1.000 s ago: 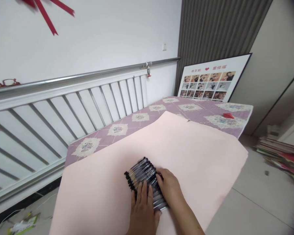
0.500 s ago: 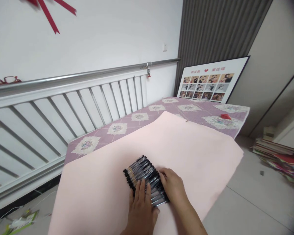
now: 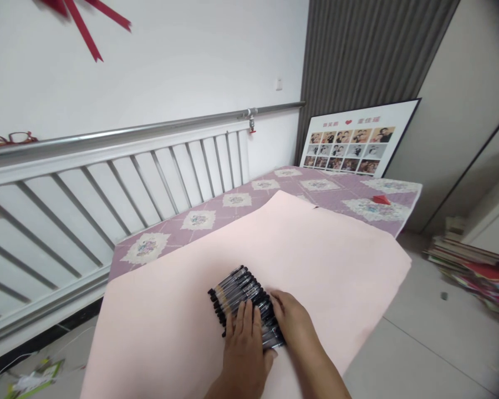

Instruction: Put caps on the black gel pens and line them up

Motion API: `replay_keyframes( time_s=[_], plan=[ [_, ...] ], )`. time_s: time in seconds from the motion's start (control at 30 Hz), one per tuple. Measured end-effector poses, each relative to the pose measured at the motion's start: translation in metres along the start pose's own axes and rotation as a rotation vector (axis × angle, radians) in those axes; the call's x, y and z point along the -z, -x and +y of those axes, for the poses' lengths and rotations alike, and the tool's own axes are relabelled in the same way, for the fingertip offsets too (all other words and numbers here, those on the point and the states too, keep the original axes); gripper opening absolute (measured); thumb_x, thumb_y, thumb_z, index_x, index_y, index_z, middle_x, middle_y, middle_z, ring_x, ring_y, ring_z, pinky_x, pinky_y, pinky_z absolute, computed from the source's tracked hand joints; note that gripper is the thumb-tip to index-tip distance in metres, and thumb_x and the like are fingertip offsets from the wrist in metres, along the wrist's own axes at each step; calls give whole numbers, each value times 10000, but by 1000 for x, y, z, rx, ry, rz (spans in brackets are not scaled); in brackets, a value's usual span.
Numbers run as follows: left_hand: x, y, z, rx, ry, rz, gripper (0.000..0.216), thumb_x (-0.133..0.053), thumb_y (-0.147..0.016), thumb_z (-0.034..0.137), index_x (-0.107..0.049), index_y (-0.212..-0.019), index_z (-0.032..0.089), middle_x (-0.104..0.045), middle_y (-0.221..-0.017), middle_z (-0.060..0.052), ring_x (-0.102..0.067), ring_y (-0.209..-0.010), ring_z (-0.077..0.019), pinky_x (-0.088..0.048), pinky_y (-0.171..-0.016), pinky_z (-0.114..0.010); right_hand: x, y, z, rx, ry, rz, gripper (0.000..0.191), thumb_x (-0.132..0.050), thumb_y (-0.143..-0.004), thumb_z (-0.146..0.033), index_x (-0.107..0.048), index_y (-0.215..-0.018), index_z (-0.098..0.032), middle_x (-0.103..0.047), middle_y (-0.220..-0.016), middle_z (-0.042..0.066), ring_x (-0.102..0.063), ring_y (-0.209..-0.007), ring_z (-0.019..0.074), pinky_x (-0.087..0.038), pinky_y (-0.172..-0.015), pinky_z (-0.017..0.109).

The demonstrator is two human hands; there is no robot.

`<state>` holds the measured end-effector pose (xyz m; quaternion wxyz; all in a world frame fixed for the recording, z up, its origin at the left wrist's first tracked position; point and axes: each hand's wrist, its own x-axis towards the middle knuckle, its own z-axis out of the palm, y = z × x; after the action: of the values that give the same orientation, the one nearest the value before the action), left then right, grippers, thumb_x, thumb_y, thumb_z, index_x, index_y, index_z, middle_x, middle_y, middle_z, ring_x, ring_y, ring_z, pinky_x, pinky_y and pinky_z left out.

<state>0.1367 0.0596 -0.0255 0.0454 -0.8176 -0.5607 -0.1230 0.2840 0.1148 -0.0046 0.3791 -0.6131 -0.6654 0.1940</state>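
A row of several black-capped pens (image 3: 237, 291) lies side by side on a large pale pink sheet of paper (image 3: 324, 260). My left hand (image 3: 244, 349) rests flat on the near part of the pens, fingers stretched out and close together. My right hand (image 3: 293, 321) presses on the pens' right ends, its fingers curved over them. The near ends of the pens are hidden under both hands.
The pink sheet covers a table with a purple patterned cloth (image 3: 249, 202). A white slatted radiator (image 3: 108, 188) runs along the wall on the left. A framed photo board (image 3: 353, 141) leans at the back. Stacked books (image 3: 474, 263) lie on the floor at right.
My left hand has slid a little further forward over the pens. The pens and my right hand stay almost where they were.
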Motion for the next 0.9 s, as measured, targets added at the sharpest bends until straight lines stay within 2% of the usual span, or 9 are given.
replay_keyframes(
  time_s=[0.2,0.43,0.57,0.7,0.8,0.9],
  plan=[
    [-4,-1,1,21,9,-21,697,-479,-779,361,-222,-1385,132,-274,-1430,-130,-258,-1293,-307,-282,-1009,-496,-8,-3,-8,8,-44,-57,342,-407,-795,-202,-611,-1068,-228,-657,-1052,43,-586,-985,196,-440,-884,345],
    [5,-2,0,10,48,-36,735,-496,-767,397,-201,-1391,144,-239,-1446,-98,-219,-1314,-284,-267,-1031,-469,-4,-6,-8,30,-14,-20,303,-404,-809,-209,-623,-1018,-211,-661,-1012,51,-591,-958,191,-445,-866,324],
    [7,17,-15,88,42,9,740,-519,-743,377,-241,-1379,122,-214,-1450,-112,-209,-1318,-285,-274,-1029,-450,1,-6,-3,36,85,2,277,-408,-822,-228,-632,-980,-190,-655,-965,74,-588,-924,206,-448,-842,336],
    [1,44,-28,236,15,32,714,-509,-724,347,-293,-1359,103,-279,-1421,-137,-241,-1304,-307,-271,-1015,-481,3,-5,-1,30,181,4,258,-419,-826,-235,-647,-937,-189,-652,-891,76,-590,-851,209,-449,-800,328],
    [-2,55,-27,326,14,-51,713,-511,-699,338,-334,-1340,80,-322,-1397,-157,-248,-1299,-321,-242,-1024,-493,4,-3,-4,16,232,-18,256,-411,-835,-233,-649,-919,-191,-650,-870,75,-585,-827,207,-442,-778,315],
    [4,54,-21,404,40,-225,766,-501,-689,371,-291,-1358,63,-257,-1419,-165,-200,-1311,-344,-166,-1034,-538,4,-2,-8,3,260,-37,264,-394,-846,-231,-646,-916,-199,-650,-871,70,-582,-820,199,-434,-761,302]
  ],
)
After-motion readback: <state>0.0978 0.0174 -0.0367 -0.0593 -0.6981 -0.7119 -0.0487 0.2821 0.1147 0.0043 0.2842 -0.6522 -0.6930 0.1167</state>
